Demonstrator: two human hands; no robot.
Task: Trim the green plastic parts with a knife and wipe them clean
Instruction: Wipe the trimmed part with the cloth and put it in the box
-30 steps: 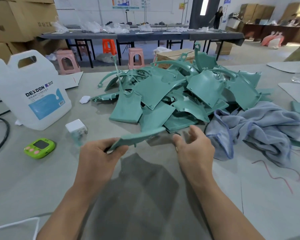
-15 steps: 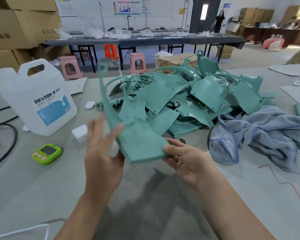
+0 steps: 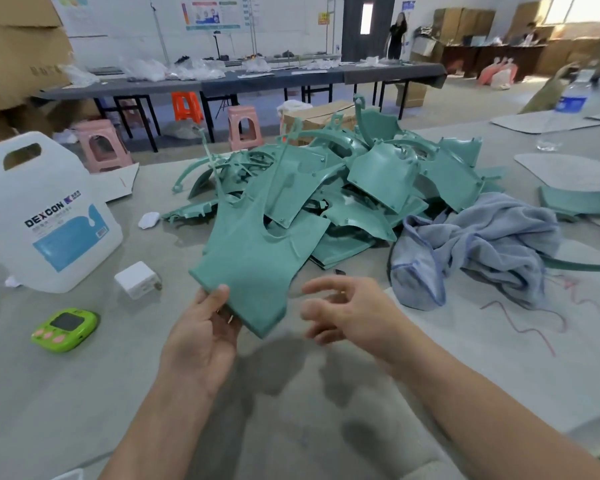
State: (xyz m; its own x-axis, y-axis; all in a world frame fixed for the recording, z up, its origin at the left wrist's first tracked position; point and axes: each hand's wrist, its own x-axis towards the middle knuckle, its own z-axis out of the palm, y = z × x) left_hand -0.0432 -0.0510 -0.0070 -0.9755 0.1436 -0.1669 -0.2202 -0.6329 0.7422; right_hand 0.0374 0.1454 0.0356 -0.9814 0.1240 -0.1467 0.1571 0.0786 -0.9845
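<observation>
near the front edge of the desk, before the pile of green parts, the green part now faces up, gripped at its lower corner by the left hand alone. the right hand has let go, fingers loose and empty, probably freed to fetch a knife.

This was a factory workshop, plain enough: cardboard boxes stacked high at the left, long dark worktables strewn with plastic bags, plastic stools on a bare concrete floor, printed notices on the wall. A heap of moulded green plastic parts lay beside a white DEXCON jug.
</observation>
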